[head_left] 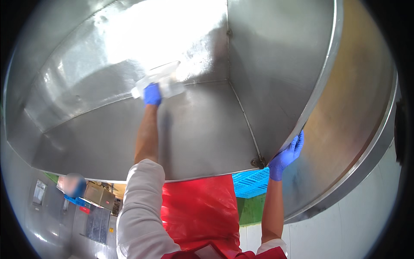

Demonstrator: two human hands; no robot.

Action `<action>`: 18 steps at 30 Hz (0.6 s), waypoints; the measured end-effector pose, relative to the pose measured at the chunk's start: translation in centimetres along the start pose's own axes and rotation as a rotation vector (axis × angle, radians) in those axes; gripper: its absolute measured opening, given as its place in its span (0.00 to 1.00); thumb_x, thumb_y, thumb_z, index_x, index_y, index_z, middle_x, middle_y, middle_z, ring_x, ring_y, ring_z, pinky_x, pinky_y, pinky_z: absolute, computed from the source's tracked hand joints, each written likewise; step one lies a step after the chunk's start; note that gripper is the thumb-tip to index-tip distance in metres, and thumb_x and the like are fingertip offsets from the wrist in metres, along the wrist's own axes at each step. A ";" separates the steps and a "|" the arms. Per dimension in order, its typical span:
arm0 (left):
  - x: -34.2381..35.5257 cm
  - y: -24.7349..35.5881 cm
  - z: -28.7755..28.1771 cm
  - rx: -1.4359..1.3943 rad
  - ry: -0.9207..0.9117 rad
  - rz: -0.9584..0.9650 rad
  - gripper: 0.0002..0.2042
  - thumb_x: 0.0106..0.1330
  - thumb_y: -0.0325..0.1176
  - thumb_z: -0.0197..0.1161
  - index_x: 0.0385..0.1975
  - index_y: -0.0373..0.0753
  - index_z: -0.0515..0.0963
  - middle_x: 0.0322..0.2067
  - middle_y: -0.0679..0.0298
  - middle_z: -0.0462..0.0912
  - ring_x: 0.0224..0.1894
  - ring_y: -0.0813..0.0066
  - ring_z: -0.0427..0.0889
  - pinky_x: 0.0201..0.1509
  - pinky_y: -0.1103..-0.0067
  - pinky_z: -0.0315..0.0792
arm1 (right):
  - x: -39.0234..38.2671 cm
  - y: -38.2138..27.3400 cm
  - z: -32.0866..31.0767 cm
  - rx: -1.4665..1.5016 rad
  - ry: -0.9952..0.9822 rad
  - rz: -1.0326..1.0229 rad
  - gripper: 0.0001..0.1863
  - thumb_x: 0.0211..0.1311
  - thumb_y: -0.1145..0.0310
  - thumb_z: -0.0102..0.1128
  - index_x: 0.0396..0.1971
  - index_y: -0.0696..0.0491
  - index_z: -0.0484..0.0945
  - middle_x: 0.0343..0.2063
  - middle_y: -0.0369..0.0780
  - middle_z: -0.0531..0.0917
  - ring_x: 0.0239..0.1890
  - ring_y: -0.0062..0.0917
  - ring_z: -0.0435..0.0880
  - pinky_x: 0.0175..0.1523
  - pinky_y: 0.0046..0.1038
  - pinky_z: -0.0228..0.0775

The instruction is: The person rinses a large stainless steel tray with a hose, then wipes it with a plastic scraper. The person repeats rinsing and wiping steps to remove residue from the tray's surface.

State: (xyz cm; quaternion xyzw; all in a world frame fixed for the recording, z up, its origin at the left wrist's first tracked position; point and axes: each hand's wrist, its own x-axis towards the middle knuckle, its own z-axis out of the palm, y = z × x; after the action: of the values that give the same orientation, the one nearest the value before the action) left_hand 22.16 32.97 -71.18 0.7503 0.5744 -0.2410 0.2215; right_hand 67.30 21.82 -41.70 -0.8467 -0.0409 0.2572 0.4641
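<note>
Our left hand (152, 94) grips a white sheet (167, 82), likely light and slippery, best held by its near edge, as our right hand (285, 159) clasps the metal rim (313, 98)!

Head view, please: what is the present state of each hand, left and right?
Left hand: closed, holding a whitish, translucent sheet.
Right hand: closed on the metal tub's rim.
</note>
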 end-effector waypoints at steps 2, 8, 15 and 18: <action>2.1 8.5 3.7 -0.013 0.111 0.173 0.08 0.56 0.27 0.51 0.29 0.38 0.79 0.30 0.52 0.81 0.35 0.55 0.81 0.40 0.63 0.74 | 0.3 -0.6 0.8 -0.051 -0.006 -0.005 0.20 0.73 0.67 0.42 0.60 0.58 0.64 0.51 0.42 0.74 0.50 0.25 0.75 0.55 0.29 0.69; 6.0 20.9 1.4 -0.192 0.028 0.101 0.08 0.54 0.28 0.55 0.31 0.40 0.81 0.33 0.54 0.81 0.37 0.57 0.80 0.43 0.66 0.71 | 0.1 -0.6 0.8 -0.129 0.023 -0.014 0.19 0.73 0.67 0.43 0.60 0.58 0.65 0.52 0.42 0.74 0.51 0.25 0.75 0.56 0.27 0.68; 2.1 16.0 -19.0 -0.825 -0.199 0.403 0.12 0.51 0.31 0.62 0.37 0.40 0.79 0.39 0.54 0.80 0.44 0.55 0.79 0.53 0.60 0.69 | -0.5 -1.0 0.9 -0.024 0.055 -0.024 0.18 0.71 0.70 0.47 0.57 0.58 0.69 0.39 0.36 0.74 0.41 0.18 0.71 0.47 0.23 0.65; -2.1 17.8 -37.5 -0.902 -0.069 0.666 0.16 0.54 0.33 0.65 0.43 0.38 0.78 0.42 0.54 0.80 0.47 0.54 0.78 0.54 0.64 0.70 | -0.4 -0.8 0.9 -0.059 0.076 -0.048 0.17 0.70 0.70 0.48 0.56 0.56 0.71 0.27 0.30 0.68 0.29 0.13 0.63 0.35 0.19 0.58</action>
State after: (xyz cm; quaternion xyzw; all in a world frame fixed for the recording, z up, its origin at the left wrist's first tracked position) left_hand 42.98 49.92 -39.40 0.7139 0.3449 0.0870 0.6032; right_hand 66.65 22.84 -41.26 -0.8679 -0.0510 0.2121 0.4462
